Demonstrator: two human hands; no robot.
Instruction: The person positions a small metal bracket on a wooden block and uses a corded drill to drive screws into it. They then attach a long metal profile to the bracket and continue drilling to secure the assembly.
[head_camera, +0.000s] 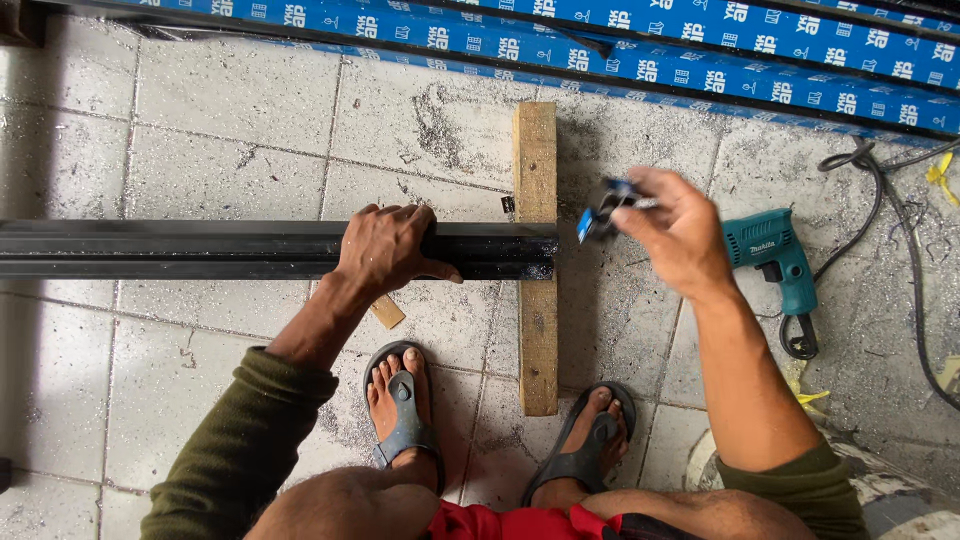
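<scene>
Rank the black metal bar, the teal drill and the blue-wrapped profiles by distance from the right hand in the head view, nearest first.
From the right hand:
1. Teal drill, just to its right on the floor.
2. Black metal bar, its end to the left, under the left hand.
3. Blue-wrapped profiles, along the top.

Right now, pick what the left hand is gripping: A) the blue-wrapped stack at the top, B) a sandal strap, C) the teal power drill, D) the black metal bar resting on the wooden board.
D: the left hand is clamped over the black metal bar, whose end rests on the wooden board, while the teal drill lies untouched on the floor.
</scene>
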